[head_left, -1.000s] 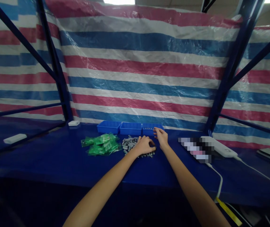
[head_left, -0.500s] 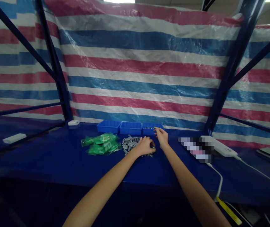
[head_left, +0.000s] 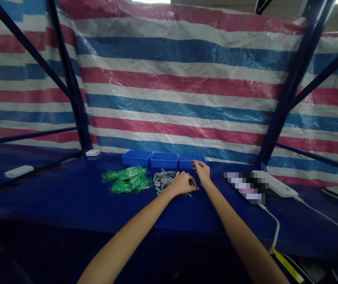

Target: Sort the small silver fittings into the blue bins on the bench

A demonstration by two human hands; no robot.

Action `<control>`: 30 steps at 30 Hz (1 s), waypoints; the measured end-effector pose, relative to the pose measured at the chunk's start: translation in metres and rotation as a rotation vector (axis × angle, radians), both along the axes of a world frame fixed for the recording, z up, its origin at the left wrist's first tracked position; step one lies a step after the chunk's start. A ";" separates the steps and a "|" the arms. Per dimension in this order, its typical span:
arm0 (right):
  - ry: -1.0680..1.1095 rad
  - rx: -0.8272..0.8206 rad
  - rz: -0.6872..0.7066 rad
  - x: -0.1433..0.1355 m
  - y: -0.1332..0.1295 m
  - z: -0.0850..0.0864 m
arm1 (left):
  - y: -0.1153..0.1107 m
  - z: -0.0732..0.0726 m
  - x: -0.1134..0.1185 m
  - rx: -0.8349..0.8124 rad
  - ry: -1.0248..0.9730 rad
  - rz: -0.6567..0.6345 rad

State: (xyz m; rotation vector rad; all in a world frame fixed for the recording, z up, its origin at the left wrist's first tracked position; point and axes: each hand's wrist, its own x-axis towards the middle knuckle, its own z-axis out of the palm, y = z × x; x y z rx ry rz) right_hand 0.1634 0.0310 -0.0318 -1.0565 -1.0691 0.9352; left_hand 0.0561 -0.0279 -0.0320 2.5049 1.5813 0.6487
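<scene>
Small grey metal pieces (head_left: 162, 180) lie in a loose pile on the blue table. My left hand (head_left: 183, 183) rests over the pile's right side with its fingers curled down towards the thumb; whatever is between the fingertips is hidden. At the front edge of the right blue bin (head_left: 183, 163), my right hand (head_left: 202, 172) has its fingers bent together in a pinch. What it holds, if anything, is too small to make out. A row of small pieces shows inside that bin.
Beside the right bin stand a middle blue bin (head_left: 164, 161) and a left blue bin (head_left: 136, 158). Green plastic packets (head_left: 129, 180) lie left of the pile. A blurred-out phone (head_left: 244, 187), a white power bank (head_left: 275, 184) and white cables (head_left: 277, 225) occupy the right side.
My left hand has shifted slightly right over the metal pieces. My right hand stays almost still by the right bin.
</scene>
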 end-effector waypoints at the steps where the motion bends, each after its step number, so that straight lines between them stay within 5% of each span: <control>1: -0.004 -0.001 0.003 0.000 0.000 0.000 | -0.001 0.000 0.000 0.001 0.005 0.001; 8: -0.043 0.003 0.033 0.000 -0.001 0.000 | 0.004 -0.001 0.001 -0.069 -0.252 -0.008; 13: -0.082 0.006 0.107 -0.001 -0.002 -0.003 | 0.017 0.000 -0.005 0.114 -0.727 0.190; 17: -0.083 -0.051 0.266 -0.007 -0.007 -0.004 | 0.026 -0.002 -0.011 0.086 -1.076 0.242; 23: 0.123 -0.159 0.450 -0.015 -0.013 0.000 | 0.028 -0.002 -0.010 0.083 -1.201 0.241; 30: 0.226 -0.163 0.438 -0.013 -0.014 0.005 | 0.028 -0.002 -0.010 0.049 -1.274 0.170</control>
